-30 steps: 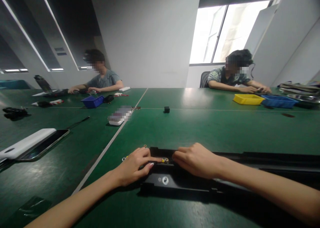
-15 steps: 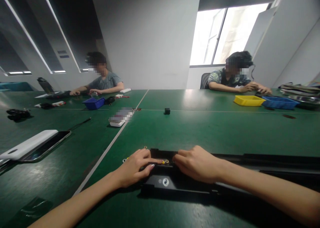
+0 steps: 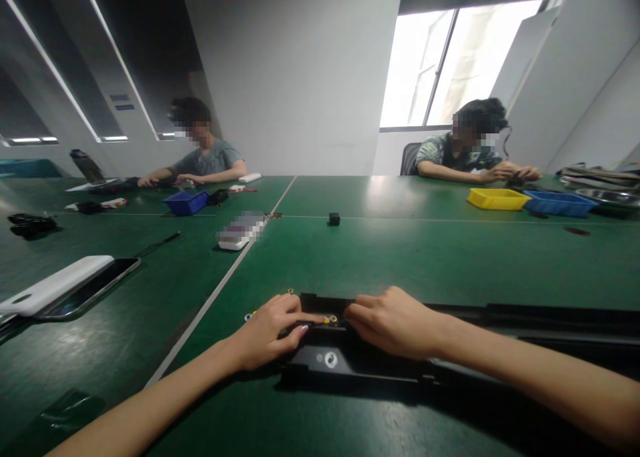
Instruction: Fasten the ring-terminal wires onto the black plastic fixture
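A long black metal housing (image 3: 363, 363) with raised edges lies across the table in front of me. My left hand (image 3: 273, 330) is at its left end, fingers curled round a wire with ring terminals. Its index finger stretches along a yellow-sleeved ring terminal (image 3: 333, 319) inside the channel. Two more ring ends, one a brass ring (image 3: 291, 291), poke out beyond the hand's left and far sides. Close by on the right, my right hand (image 3: 393, 323) is closed with fingertips down in the channel; what they pinch is hidden.
A small black cube (image 3: 334, 219) sits mid-table. A phone (image 3: 103, 290) and white power bank (image 3: 63, 283) lie left. Farther back are blue (image 3: 187, 203) and yellow (image 3: 497, 200) bins. Two people sit across the table, their hands busy.
The view has tilted slightly, so the background sits a little higher. Both hands keep nearly the same place on the housing.
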Demonstrator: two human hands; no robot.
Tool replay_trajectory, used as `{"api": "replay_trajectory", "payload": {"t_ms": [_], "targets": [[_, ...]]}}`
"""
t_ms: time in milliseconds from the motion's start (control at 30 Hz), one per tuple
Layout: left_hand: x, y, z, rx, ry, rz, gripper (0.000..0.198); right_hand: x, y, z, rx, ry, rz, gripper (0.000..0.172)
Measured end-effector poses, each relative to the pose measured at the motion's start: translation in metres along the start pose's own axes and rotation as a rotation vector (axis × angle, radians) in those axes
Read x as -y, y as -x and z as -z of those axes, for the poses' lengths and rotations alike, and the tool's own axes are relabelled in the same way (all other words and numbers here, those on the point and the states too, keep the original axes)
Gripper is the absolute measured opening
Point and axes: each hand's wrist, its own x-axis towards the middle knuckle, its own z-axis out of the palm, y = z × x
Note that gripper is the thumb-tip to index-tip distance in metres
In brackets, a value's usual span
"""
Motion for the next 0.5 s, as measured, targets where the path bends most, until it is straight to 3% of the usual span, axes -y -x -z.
{"api": "replay_trajectory", "payload": {"t_ms": [500], "targets": [[-0.0003, -0.0008, -0.001, -0.011, -0.013, -0.008, 0.035, -0.0015, -0.0002, 0.0026, 0.02, -0.023, -0.001, 0.022]]}}
